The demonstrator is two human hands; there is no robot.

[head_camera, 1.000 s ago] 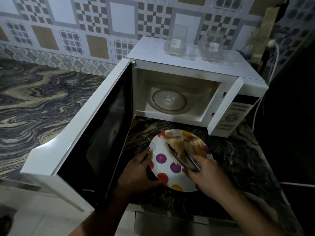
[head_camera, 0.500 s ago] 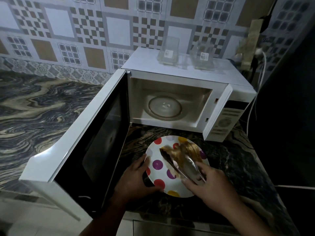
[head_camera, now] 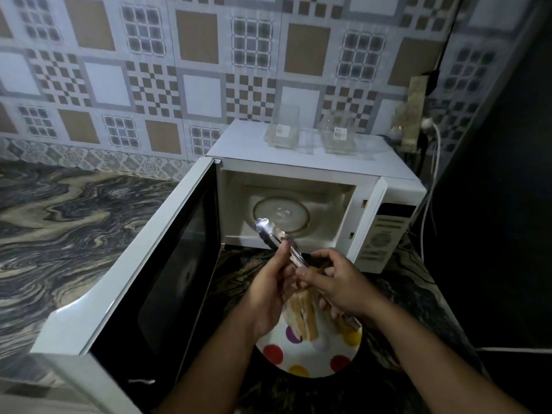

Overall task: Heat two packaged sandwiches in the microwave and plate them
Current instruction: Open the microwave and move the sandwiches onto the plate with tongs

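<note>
Two hands are held together above a polka-dot plate (head_camera: 310, 358), which rests on the marbled counter (head_camera: 59, 222) in front of the open microwave (head_camera: 316, 171). Metal tongs (head_camera: 279, 239) are gripped by both: the left hand (head_camera: 268, 297) is curled around their middle, and the right hand (head_camera: 337, 283) is closed on them just behind, fingers bent over the shaft. The tongs are tilted, with their tips raised toward the microwave cavity and their rear end low over the plate's right side; the arms appear pressed together, with nothing seen between the tips. Sandwiches (head_camera: 301, 316) are seen lying on the plate beneath the hands, partly hidden by the wrists, so how many there are cannot be told. The microwave door (head_camera: 143, 264) is swung wide to the left, and the glass turntable (head_camera: 280, 216) inside is bare. Two clear plastic packages (head_camera: 283, 130) are stood side by side on top of the microwave, near the tiled wall (head_camera: 179, 70). A white cable (head_camera: 430, 204) is hung down the right side of the oven.
</note>
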